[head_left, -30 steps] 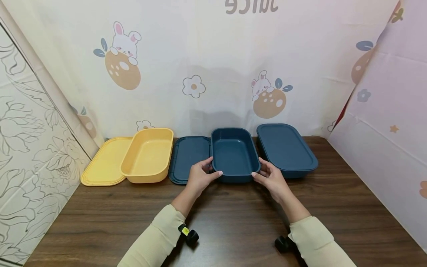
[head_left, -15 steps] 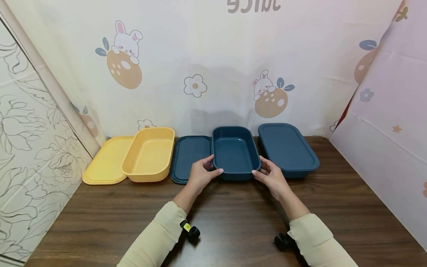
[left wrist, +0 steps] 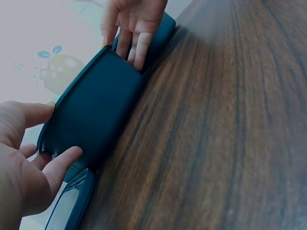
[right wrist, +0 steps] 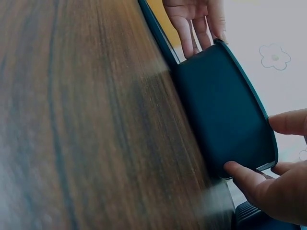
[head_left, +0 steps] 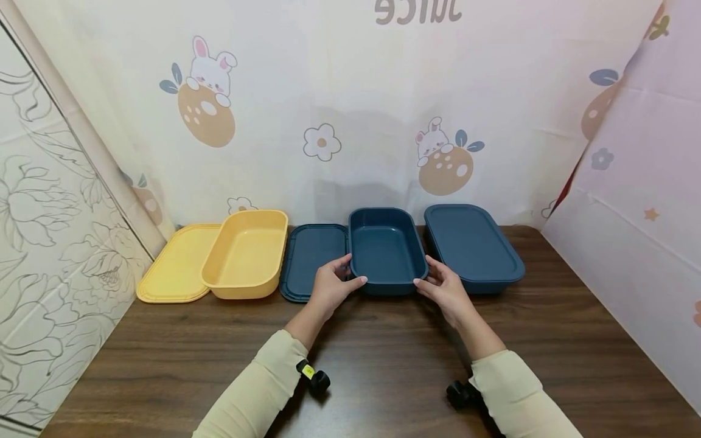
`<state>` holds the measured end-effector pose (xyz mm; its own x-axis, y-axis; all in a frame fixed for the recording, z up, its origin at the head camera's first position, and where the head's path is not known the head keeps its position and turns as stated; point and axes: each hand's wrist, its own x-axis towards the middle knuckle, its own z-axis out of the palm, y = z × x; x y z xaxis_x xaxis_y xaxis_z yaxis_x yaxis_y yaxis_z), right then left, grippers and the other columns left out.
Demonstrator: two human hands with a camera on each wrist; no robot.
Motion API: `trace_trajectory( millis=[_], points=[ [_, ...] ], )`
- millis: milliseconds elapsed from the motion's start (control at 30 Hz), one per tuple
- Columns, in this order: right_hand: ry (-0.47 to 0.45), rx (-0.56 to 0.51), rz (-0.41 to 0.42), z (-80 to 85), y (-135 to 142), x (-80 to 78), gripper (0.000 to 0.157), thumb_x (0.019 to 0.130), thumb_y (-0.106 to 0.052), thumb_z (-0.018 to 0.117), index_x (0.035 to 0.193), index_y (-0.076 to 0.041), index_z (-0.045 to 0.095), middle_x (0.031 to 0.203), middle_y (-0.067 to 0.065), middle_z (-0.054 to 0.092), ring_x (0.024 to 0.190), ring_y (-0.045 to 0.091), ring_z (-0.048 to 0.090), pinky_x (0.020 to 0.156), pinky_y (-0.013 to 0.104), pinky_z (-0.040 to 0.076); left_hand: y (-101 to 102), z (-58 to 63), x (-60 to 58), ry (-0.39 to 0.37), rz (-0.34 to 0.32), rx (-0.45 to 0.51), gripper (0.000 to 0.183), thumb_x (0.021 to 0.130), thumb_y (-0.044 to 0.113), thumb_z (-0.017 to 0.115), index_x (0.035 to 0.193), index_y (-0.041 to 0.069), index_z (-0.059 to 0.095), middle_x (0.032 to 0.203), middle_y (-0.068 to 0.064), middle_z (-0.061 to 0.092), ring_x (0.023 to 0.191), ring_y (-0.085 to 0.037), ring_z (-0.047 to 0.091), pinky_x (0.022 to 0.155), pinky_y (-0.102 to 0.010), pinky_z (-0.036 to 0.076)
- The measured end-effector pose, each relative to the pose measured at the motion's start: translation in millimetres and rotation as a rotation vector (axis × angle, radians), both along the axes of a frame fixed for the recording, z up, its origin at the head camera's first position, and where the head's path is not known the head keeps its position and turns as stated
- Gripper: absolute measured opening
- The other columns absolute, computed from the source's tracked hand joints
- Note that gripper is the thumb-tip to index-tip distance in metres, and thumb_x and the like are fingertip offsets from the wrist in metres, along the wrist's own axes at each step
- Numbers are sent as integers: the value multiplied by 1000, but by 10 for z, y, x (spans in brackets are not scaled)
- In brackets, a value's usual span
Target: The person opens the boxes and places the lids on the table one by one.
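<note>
An open dark blue food container [head_left: 387,246] stands at the back of the table between a flat blue lid and a covered blue container. My left hand [head_left: 331,287] grips its near left corner, thumb at the front rim and fingers along the side. At the near right corner, my right hand [head_left: 448,293] holds it the same way. In the left wrist view, the container's front wall [left wrist: 96,100] faces the camera, with the left hand [left wrist: 26,167] at its lower end. The right wrist view has the right hand [right wrist: 283,187] at the opposite end.
The flat blue lid [head_left: 314,258] lies just left of the held container. Farther left, a yellow container [head_left: 246,249] overlaps a yellow lid [head_left: 175,264]. The lidded blue container [head_left: 473,240] is on the right. Behind them hangs a printed curtain [head_left: 268,91].
The head view has shifted slightly. Both hands keep their hold on the blue food container, which shows hardly any movement.
</note>
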<state>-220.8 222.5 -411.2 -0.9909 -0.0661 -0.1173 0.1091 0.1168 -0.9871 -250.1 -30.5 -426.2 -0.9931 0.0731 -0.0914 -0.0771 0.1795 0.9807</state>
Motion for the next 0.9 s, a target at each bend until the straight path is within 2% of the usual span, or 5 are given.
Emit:
trace_trajectory(
  millis=[300,567,733,900],
  points=[
    [4,28,6,10,-10,-5,75,98,-6,57,157,-7,10,154,26,23,137,36,34,103,43,41,23,-13,34,52,29,3,63,82,19,81,139,14,56,132,-6,59,118,-22,56,90,-37,52],
    [20,64,12,15,-6,19,78,99,-11,57,157,-7,5,156,26,19,139,37,31,105,46,38,35,-38,77,96,41,-21,61,82,19,81,137,7,56,131,-9,59,115,-23,57,94,-40,50],
    [30,98,15,19,21,65,78,99,-16,58,157,-7,6,156,25,21,139,36,32,104,44,39,41,-42,116,121,47,-47,61,81,18,81,136,5,56,127,-9,60,114,-23,57,96,-42,47],
    [62,187,4,20,48,113,76,99,-23,60,157,-6,12,155,23,25,139,37,32,108,49,35,41,-43,134,145,56,-66,62,80,15,82,135,3,56,125,-9,60,112,-24,57,98,-43,46]
  ],
)
